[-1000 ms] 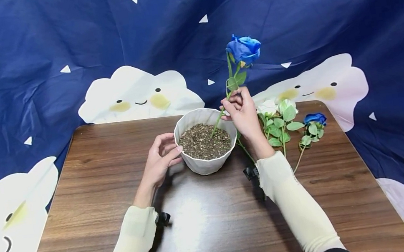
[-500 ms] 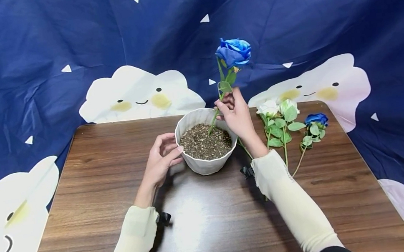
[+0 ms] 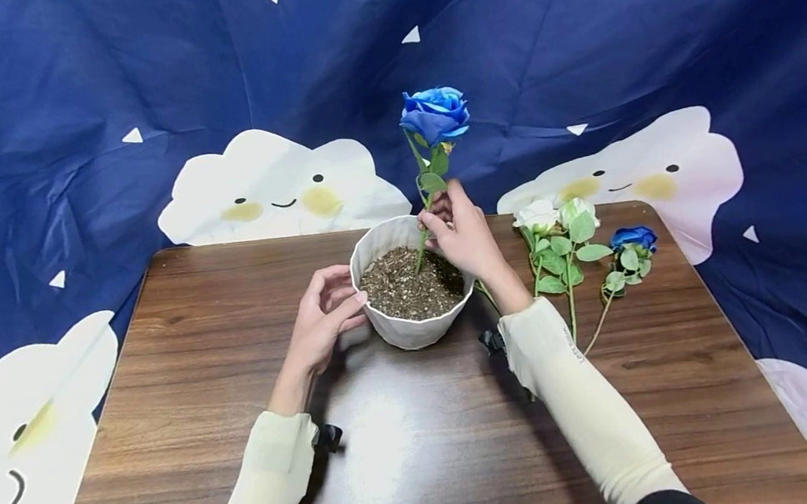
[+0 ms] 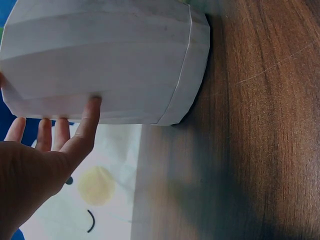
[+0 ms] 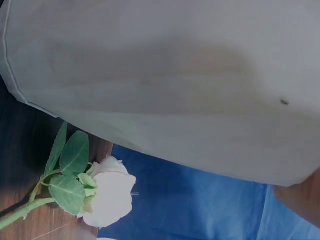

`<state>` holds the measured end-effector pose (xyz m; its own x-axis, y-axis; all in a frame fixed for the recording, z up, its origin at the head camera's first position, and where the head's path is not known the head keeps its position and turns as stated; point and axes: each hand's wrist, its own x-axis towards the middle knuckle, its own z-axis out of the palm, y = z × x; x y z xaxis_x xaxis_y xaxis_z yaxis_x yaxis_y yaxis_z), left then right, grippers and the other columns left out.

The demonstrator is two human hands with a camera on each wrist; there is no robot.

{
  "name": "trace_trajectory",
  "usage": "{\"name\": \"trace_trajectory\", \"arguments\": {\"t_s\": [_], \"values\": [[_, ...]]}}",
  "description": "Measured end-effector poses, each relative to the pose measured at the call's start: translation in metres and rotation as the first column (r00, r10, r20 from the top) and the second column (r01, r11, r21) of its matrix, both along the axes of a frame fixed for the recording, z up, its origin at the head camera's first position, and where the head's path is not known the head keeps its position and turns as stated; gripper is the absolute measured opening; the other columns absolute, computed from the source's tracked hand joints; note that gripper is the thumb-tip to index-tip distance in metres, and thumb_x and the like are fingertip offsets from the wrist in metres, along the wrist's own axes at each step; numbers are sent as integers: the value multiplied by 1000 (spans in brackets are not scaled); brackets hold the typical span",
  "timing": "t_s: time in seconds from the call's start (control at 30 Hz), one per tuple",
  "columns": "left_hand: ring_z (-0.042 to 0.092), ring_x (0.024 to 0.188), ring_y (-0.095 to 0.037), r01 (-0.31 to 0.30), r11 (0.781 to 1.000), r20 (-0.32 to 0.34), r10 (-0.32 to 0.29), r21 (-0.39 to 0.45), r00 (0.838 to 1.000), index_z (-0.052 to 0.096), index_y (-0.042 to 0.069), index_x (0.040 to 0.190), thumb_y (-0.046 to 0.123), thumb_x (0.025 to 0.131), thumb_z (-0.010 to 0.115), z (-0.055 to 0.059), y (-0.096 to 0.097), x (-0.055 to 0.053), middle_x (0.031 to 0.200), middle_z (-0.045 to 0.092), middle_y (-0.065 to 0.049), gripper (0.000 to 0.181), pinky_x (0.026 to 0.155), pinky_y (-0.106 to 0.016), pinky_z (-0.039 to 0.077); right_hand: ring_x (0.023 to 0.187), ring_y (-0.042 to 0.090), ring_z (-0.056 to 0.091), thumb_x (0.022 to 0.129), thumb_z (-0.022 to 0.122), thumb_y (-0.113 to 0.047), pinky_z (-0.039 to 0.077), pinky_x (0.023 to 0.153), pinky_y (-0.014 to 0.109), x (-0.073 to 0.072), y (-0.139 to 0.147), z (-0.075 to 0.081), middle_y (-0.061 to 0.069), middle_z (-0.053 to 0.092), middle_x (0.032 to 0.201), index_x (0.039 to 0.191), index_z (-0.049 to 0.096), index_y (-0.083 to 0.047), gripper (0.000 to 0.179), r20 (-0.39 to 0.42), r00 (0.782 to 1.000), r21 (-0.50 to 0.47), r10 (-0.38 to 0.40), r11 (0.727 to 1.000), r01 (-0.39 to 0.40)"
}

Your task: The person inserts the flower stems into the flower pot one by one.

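A white faceted flowerpot [image 3: 413, 333] filled with brown soil [image 3: 400, 286] stands upright at the table's far middle. My left hand [image 3: 321, 317] rests on the pot's left side, thumb at the rim. In the left wrist view, its spread, fairly straight fingers touch the pot wall [image 4: 100, 65]. Over the pot's right rim, my right hand [image 3: 460, 232] pinches the green stem of a blue rose [image 3: 435, 116] between thumb and fingers. The rose stands nearly upright, its stem's lower end meeting the soil. In the right wrist view the pot hides most of my right hand [image 5: 302, 200].
Right of the pot, white roses [image 3: 537, 217] and a second blue rose [image 3: 632, 239] lie on the brown wooden table [image 3: 195, 336]. One white rose [image 5: 110, 195] also shows beside the pot in the right wrist view. Behind hangs a blue cloth [image 3: 318, 52] with smiling clouds.
My right hand has moved left with the blue rose, bringing the bloom leftward, slightly lower and the stem more upright over the soil. The left hand and the pot have hardly moved.
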<state>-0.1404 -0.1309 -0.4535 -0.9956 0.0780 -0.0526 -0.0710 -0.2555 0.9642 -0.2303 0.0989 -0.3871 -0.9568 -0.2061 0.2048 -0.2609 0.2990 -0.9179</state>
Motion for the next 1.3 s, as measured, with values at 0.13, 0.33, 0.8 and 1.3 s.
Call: {"name": "trace_trajectory", "arguments": {"t_s": [0.13,0.33,0.8,1.3], "values": [[56,108,-23,1,1000,-1,-1,4,1000,43,-1,139,-1,91,67,-1,1,0,133,49,-19,54,80,-40,63,87,31,69,102,60,-6,64,69,48,0,-1,-1,19,69,96,116,45,-1,21,-51,999,72,4,997,0],[56,108,-22,3,1000,3,-3,8,1000,42,-1,139,-2,91,67,-1,0,0,134,48,-19,54,88,-51,60,89,32,68,101,60,-3,65,70,43,1,-5,-4,19,66,98,115,46,1,21,-34,999,54,20,998,-18],[55,108,-20,5,1000,10,-5,2,1000,43,0,139,0,91,67,0,-1,0,134,48,-17,53,87,-50,61,83,35,69,101,59,-3,64,64,33,-3,-11,-8,16,63,93,110,48,-1,14,-53,995,242,81,968,-66],[56,106,-19,2,1000,6,-2,3,1000,43,0,139,-2,92,66,2,1,1,133,49,-15,53,91,-56,58,87,31,66,100,55,2,57,80,41,-4,-8,-10,16,65,93,125,39,0,29,-130,981,450,145,890,-72]]}}
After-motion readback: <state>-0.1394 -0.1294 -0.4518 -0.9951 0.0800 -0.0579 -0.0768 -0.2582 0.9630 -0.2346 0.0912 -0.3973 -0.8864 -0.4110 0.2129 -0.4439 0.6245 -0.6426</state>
